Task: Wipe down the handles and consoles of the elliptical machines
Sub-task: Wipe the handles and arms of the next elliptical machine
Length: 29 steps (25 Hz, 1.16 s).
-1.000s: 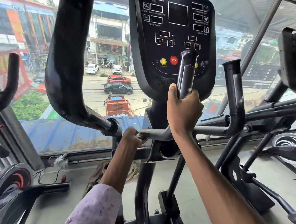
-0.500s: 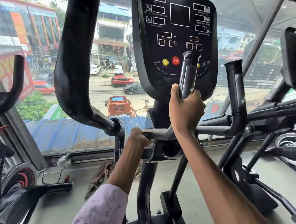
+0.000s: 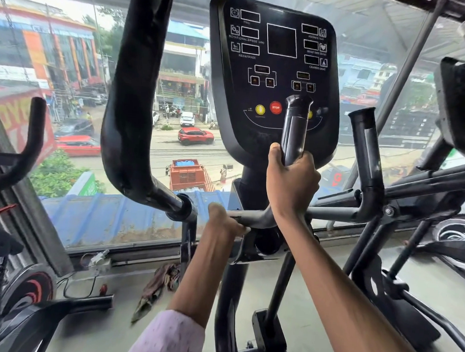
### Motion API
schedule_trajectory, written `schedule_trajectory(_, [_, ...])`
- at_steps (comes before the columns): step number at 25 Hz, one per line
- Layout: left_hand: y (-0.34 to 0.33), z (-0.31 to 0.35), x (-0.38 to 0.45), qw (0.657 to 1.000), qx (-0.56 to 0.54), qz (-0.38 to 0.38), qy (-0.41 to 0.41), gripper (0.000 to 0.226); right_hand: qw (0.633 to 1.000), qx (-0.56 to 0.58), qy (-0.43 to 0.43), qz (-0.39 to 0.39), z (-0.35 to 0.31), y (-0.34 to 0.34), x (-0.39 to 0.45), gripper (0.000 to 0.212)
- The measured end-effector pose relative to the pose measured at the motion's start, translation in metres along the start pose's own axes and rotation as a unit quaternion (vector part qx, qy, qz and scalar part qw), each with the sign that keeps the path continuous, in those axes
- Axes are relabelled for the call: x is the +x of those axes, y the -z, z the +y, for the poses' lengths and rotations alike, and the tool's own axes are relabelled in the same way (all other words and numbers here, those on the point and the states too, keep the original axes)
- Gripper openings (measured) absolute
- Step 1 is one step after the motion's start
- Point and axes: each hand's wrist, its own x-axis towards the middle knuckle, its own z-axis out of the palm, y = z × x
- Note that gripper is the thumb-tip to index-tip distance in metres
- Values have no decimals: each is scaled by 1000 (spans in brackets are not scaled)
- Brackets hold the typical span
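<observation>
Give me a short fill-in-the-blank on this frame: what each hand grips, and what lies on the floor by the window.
1. The right hand grips the upright ____ handle in front of the console.
2. The left hand holds the horizontal ____ below the console.
3. The round red button on the console reads ____.
4. A crumpled ____ lies on the floor near the window.

Missing words: black; bar; STOP; cloth

The right hand (image 3: pixel 293 184) gripped the upright handle (image 3: pixel 294 128) below the console (image 3: pixel 275 65), while the left hand (image 3: pixel 224 224) held the crossbar (image 3: pixel 253 217).
</observation>
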Motion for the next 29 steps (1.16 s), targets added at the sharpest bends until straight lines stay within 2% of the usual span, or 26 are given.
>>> schedule_trajectory(5, [13,-13,-21,994,-4,-105,31,68,1000,-2,3,2,3,-1,1,37])
schedule_trajectory(9, [11,-3,-3,996,10,-83,32,73,1000,0,-1,3,1,0,0,37])
schedule_trajectory(12, [6,-1,13,997,72,-29,-22,74,1000,-2,-2,2,1,0,-1,36])
schedule_trajectory(14, [8,-15,13,988,115,-65,-78,84,1000,-1,-2,3,2,0,-1,36])
schedule_trajectory(16, [23,-37,27,958,202,-112,-170,103,1000,-1,-4,7,3,-1,0,37])
schedule_trajectory(18, [43,-61,48,901,322,-148,-251,126,1000,0,-7,8,3,-1,0,39])
schedule_trajectory(19, [49,-67,48,868,367,-148,-301,124,1000,3,-7,7,3,-2,0,39])
schedule_trajectory(22, [50,-64,33,803,406,-102,-423,100,1000,5,0,4,3,-1,0,38])
schedule_trajectory(25, [70,-51,38,736,469,-109,-476,100,1000,8,2,0,4,-1,0,38])
schedule_trajectory(29, [67,-31,36,757,464,-140,-437,84,1000,-3,-1,5,4,-2,0,39])
